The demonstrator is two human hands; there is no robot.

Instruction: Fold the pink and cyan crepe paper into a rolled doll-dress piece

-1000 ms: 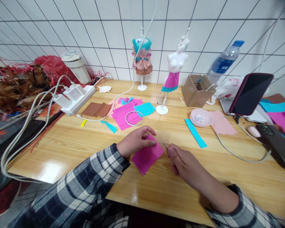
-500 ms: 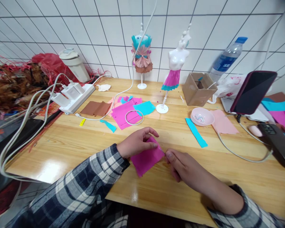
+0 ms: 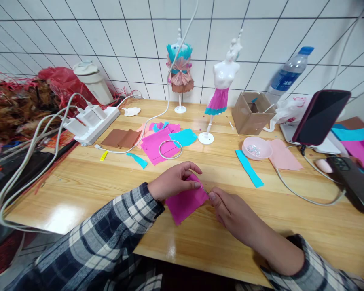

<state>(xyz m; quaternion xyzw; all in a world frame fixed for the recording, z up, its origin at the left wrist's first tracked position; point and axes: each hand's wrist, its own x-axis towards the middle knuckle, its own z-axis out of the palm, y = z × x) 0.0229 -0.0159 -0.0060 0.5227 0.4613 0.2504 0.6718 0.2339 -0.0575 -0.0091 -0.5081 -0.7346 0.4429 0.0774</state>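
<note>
A magenta paper square [image 3: 185,201] lies near the front of the wooden table [image 3: 79,182]. My left hand [image 3: 174,180] pinches its top edge with thumb and fingers. My right hand [image 3: 230,208] is closed around a thin metal tool, a needle or tweezers, whose tip [image 3: 204,189] meets the paper's right corner right beside my left fingertips.
Loose magenta, cyan and brown paper pieces [image 3: 157,141] and a wire ring [image 3: 170,149] lie behind. Two small mannequins [image 3: 220,87] in paper dresses stand at the back. To the right sit a cardboard box [image 3: 251,113], a pink dish [image 3: 256,148], a propped phone [image 3: 320,117] and cables.
My right hand has slid left, bringing the thin tool's tip from a gap beside the paper onto its right corner. My left hand has kept its pinch.
</note>
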